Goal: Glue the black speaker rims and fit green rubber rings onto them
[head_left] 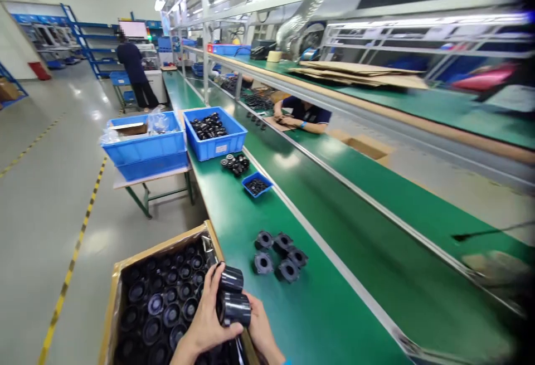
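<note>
Two glossy black cylindrical parts are held side by side over the right edge of a cardboard box (109,320). My left hand (209,315) is wrapped round them from the left, its thumb under the nearer black cylinder (237,309) and its fingers by the farther black cylinder (232,278). My right hand (261,323) closes on the nearer cylinder from the right, partly hidden behind it. Rows of round black parts (171,315) fill the box. On the green bench (334,320), several black flanged parts (288,269) lie grouped to the right of my hands.
Farther up the bench are a small blue tray (267,186) of small dark pieces, loose black parts (235,164) and a blue bin (228,145). Blue crates (146,156) sit on a side table. A shelf (376,106) overhangs the bench. Two people are at work farther away.
</note>
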`<state>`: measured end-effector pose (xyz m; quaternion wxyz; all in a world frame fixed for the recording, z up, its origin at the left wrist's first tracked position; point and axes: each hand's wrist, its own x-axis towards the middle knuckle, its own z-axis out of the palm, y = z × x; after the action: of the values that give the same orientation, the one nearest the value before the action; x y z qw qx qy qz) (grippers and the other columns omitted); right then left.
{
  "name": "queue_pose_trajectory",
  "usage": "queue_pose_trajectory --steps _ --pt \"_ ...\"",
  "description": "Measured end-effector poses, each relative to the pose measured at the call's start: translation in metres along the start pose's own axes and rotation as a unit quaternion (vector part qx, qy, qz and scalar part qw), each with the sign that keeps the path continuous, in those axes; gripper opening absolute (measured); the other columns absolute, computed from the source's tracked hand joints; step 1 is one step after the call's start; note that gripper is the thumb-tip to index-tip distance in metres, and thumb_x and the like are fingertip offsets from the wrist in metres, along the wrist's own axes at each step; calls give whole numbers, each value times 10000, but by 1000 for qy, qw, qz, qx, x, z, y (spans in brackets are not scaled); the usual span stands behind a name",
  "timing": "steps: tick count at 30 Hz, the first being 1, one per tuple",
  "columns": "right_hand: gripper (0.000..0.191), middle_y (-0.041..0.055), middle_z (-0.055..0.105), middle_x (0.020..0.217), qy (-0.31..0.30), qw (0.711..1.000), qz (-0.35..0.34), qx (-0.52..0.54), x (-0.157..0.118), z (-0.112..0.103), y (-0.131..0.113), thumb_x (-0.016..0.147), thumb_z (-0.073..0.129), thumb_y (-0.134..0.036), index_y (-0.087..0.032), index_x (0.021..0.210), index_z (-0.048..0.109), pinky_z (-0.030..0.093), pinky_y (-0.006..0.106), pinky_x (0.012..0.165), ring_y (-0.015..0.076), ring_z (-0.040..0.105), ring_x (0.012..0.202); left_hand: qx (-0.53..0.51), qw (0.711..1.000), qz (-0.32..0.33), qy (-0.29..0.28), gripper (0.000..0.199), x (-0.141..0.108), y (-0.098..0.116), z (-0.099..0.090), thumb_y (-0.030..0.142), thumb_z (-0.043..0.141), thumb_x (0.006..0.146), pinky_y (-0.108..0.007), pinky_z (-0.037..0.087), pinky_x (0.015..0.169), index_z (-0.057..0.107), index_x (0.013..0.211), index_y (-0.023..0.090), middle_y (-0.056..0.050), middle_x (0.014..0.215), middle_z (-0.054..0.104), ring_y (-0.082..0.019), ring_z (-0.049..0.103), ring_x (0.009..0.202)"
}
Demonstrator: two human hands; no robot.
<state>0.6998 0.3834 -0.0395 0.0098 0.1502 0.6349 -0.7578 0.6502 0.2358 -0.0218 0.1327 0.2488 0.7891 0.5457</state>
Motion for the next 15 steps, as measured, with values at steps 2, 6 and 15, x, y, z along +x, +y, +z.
queue_pose_trajectory --steps 2,6,15 --pt "380 82 735 835 49 999 9 23 -14 -30 1 765 637 -515 -164 868 742 521 389 807 279 666 829 31 999 6 -39 1102 14 13 36 364 750 603 -530 263 1166 162 1527 242 -158 1545 119 -385 262 1436" --pt "366 90 730 817 101 993 41 44 -30 -76 16 757 576 -495 -180 862 728 529 402 816 285 678 823 122 986 -9 -111 1013 33 27 94 244 706 555 -501 357 1116 301 1482 202 -191 1519 121 -391 380 1367" --pt "701 206 569 1313 166 975 88 -116 -53 -167 29 654 497 -331 -142 1328 540 480 524 953 355 580 1188 360 889 64 -275 1097 60 54 168 334 854 524 -612 311 1072 322 1482 368 -168 1596 219 -461 357 1363"
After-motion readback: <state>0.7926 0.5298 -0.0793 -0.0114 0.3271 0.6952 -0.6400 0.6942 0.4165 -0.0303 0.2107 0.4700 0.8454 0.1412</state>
